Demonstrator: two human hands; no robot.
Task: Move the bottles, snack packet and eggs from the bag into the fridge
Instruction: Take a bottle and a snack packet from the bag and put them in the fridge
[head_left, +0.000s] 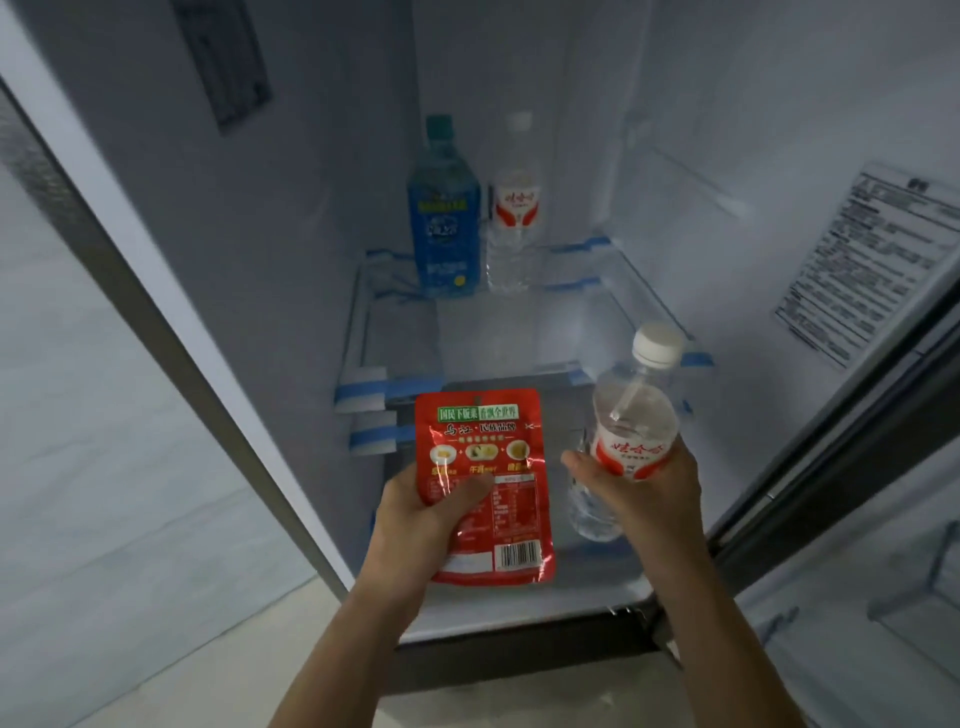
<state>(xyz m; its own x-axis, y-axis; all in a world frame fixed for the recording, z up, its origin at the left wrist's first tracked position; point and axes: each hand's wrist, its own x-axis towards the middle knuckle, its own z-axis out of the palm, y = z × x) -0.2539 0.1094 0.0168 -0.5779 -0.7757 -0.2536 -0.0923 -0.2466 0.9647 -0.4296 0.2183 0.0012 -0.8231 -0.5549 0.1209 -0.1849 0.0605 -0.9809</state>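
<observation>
As right hand (641, 486) grips, bottle (631, 415) tilted (cap up-right)

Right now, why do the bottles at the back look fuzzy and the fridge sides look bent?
In the head view, the blue bottle and the clear bottle are dim and blurred; the wide lens bends the fridge frame; glare streaks the red snack packet.

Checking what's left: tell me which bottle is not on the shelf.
The water bottle held in the right hand; the blue bottle and the other water bottle stand on the shelf.
</observation>
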